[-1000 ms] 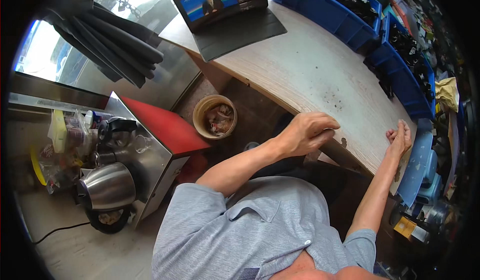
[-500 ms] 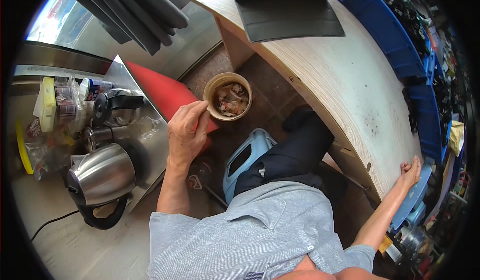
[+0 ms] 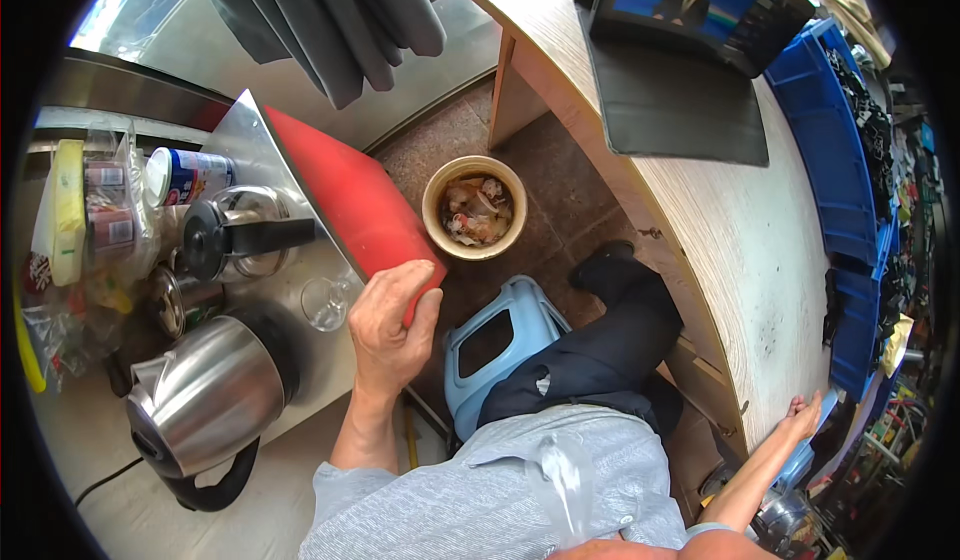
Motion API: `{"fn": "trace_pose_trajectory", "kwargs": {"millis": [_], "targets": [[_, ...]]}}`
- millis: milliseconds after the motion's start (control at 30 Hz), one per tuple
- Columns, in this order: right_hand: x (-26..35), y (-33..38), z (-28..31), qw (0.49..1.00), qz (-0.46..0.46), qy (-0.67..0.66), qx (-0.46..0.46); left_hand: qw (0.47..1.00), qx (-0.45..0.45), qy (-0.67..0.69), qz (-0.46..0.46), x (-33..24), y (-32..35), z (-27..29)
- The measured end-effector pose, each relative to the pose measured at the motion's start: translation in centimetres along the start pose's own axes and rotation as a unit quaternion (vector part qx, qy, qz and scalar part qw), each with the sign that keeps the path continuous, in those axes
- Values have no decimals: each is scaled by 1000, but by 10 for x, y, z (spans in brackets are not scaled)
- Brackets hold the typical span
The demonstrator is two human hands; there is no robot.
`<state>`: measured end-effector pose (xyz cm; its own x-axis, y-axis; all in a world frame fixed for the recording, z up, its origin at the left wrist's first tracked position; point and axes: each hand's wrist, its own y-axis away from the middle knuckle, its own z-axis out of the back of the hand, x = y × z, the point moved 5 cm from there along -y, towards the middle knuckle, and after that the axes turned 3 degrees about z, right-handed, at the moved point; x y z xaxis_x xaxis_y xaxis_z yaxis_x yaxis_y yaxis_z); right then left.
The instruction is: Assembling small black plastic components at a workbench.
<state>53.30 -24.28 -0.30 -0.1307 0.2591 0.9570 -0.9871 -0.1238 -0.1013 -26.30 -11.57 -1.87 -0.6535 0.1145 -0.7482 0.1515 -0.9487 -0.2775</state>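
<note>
My left hand [image 3: 385, 325] grips the near corner of a metal cabinet with a red side panel [image 3: 345, 195], thumb on the red face and fingers over the top. A small clear glass [image 3: 325, 300] stands just left of that hand. My right hand [image 3: 805, 415] lies with fingers spread on the near edge of the curved wooden desk [image 3: 740, 250] at the lower right, holding nothing. My dark trouser leg and shoe [image 3: 610, 270] reach over a light blue plastic stool [image 3: 500, 335].
On the cabinet top stand a steel kettle [image 3: 205, 390], a glass pot with a black handle [image 3: 225, 230], a tin and bagged items. A tan waste bin [image 3: 475, 207] sits on the tiled floor. The desk carries a lit screen [image 3: 700, 0], a black mat [image 3: 670, 100] and blue bins [image 3: 850, 160].
My left hand left the desk, swung left and settled on the cabinet's red corner. The view turned left and down. My right hand stayed at the desk edge.
</note>
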Motion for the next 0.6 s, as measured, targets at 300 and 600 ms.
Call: {"fn": "trace_pose_trajectory", "kwargs": {"millis": [300,600], "targets": [[0,1,3,997,39,33,-53,1000,21,19,8,1,-5,0],[-8,-12,7,996,59,33,-65,999,25,12,18,1,-7,-1]]}}
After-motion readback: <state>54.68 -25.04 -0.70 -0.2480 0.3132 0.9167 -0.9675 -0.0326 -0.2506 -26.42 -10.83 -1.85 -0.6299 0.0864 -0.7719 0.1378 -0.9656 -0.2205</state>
